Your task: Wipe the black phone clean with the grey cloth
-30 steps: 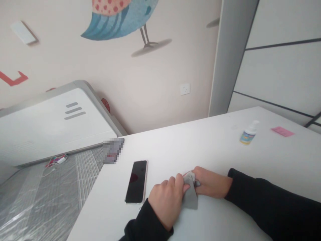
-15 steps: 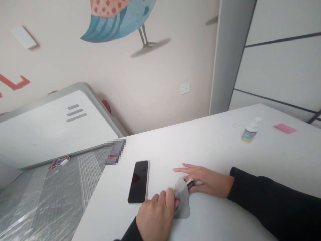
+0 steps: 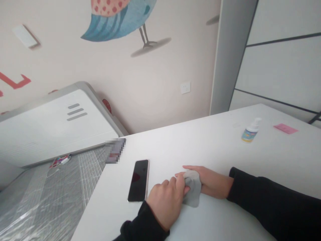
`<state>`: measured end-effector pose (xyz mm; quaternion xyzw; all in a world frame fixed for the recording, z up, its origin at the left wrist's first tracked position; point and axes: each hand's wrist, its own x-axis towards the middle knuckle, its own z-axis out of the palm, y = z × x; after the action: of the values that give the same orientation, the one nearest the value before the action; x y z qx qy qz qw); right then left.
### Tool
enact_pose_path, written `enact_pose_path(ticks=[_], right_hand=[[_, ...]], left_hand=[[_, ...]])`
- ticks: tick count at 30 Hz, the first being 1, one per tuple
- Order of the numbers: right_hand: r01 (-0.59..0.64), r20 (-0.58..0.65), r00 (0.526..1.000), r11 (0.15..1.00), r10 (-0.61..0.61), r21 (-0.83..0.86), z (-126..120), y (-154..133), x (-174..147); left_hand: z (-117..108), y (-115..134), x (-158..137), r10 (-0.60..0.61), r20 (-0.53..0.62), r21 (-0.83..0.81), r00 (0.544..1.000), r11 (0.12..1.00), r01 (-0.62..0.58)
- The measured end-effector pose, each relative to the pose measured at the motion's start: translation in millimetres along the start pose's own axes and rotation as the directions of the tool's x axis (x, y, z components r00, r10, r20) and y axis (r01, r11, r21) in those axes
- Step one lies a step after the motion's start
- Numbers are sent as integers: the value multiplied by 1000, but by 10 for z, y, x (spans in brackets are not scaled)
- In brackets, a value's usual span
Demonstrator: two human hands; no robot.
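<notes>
Risk sits mostly to the left of the grip: one phone (image 3: 138, 180) lies face up just beside the left hand (image 3: 167, 199), close to the near-left edge of the white table (image 3: 225, 147), and I judge that a sideways sweep of that wrist could nudge it toward the drop. One left hand pinches one grey cloth (image 3: 192, 187) between thumb and fingertips; the cloth drapes over the fingers of one right hand (image 3: 209, 180), which lies flat and spread on the tabletop. Whether anything lies under the cloth I cannot tell. A loose pinch could let the cloth slide off the fingers. Well to the right of the grip stand one small spray bottle (image 3: 250, 130), upright, and beyond it one pink slip (image 3: 285, 128) lying flat.
</notes>
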<state>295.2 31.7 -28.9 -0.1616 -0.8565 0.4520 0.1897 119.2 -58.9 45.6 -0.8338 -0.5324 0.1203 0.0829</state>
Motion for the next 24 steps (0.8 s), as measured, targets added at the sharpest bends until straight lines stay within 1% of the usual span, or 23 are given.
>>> enact_pose_path(ticks=[2, 5, 7, 9, 11, 14, 17, 19, 21, 24], right_hand=[[8, 22, 1000, 999, -7, -35, -29, -27, -12], [-5, 34, 999, 998, 7, -60, -50, -43, -19], [-10, 37, 999, 998, 13, -69, -51, -46, -13], [-14, 35, 999, 997, 17, -74, -52, -57, -4], [-16, 30, 999, 997, 19, -78, -57, -77, 2], [0, 29, 1000, 997, 2, -79, -55, -100, 2], [25, -47, 999, 999, -27, -39, -16, -68, -14], [22, -109, 994, 1000, -23, -12, 24, -22, -30], [4, -131, 991, 1000, -5, -10, 55, 16, -44], [-5, -125, 992, 999, 1, -34, 57, 15, -46]], left_hand=[[82, -109, -178, -5, -78, 44, 997, 999, 8], [181, -262, -461, 8, -209, 94, 978, 995, 12], [215, -329, -587, 19, -245, 120, 969, 993, 11], [227, -350, -624, 26, -250, 137, 968, 991, 9], [221, -313, -569, 27, -232, 140, 972, 990, 6], [165, -154, -352, 15, -170, 133, 985, 991, 8], [56, 63, -74, -25, -70, 113, 997, 993, 33], [-17, 173, 78, -53, -12, 85, 999, 995, 54], [-62, 212, 161, -53, 15, 50, 999, 997, 52], [-47, 123, 131, -6, -3, 15, 1000, 1000, 6]])
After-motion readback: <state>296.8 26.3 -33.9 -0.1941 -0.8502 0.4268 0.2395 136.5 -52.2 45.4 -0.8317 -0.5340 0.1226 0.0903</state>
